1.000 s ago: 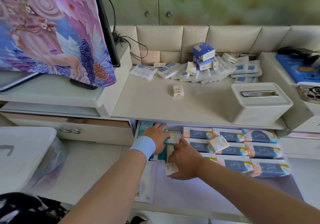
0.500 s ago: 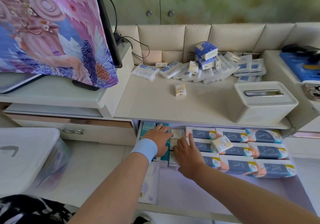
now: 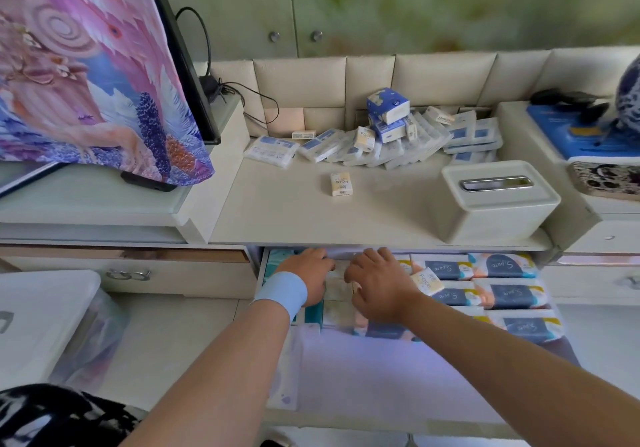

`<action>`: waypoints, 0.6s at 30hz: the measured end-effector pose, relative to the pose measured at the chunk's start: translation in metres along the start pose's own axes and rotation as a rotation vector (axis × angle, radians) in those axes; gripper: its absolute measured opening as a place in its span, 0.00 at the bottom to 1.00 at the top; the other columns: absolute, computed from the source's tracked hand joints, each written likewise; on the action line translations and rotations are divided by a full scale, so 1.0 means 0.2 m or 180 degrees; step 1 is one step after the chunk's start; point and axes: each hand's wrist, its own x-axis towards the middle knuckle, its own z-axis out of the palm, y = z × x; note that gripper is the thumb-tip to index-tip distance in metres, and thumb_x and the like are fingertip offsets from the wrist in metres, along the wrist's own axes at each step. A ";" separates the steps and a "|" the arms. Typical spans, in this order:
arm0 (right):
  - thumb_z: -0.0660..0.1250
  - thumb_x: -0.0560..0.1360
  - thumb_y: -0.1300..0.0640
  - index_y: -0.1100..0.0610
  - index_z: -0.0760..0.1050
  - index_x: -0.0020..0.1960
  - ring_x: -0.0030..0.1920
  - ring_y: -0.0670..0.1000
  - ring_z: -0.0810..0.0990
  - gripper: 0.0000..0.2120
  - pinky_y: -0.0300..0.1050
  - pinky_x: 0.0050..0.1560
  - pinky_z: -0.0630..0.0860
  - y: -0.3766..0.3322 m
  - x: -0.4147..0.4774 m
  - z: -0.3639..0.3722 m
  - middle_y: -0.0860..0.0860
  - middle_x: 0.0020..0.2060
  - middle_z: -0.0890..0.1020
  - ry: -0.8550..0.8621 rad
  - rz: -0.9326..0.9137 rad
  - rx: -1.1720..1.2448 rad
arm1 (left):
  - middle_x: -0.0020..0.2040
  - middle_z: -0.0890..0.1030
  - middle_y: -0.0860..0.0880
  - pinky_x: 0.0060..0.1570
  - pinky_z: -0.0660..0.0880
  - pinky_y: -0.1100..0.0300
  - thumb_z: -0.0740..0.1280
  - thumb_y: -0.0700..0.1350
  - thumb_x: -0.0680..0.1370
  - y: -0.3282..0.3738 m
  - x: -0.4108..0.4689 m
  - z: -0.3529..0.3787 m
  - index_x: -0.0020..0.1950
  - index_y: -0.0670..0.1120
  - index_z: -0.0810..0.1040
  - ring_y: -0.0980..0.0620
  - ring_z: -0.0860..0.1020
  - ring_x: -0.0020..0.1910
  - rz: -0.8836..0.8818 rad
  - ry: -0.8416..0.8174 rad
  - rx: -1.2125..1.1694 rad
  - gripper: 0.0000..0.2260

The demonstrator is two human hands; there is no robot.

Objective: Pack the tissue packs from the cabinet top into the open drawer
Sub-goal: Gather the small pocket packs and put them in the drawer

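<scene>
Both in the drawer (image 3: 381, 394) now: left hand (image 3: 308, 280) and right hand (image 3: 377, 284) lie flat, fingers spread, pressing the pale tissue packs (image 3: 337, 287).

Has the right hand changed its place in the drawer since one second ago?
Yes. The right hand has gone deeper into the drawer, away from the person. Its fingertips now almost reach the front edge of the cabinet top.

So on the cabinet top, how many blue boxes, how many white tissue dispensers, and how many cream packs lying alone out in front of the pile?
Blue boxes: 2
White tissue dispenser: 1
Lone cream pack: 1
Total: 4
</scene>
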 end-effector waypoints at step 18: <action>0.65 0.71 0.65 0.54 0.75 0.65 0.55 0.55 0.77 0.23 0.50 0.54 0.77 0.33 0.01 -0.20 0.52 0.56 0.75 0.0047 0.0806 0.1092 | 0.69 0.72 0.50 0.62 0.72 0.51 0.61 0.46 0.79 -0.03 0.24 -0.50 0.72 0.52 0.67 0.46 0.74 0.64 -0.0365 0.0488 -0.0369 0.20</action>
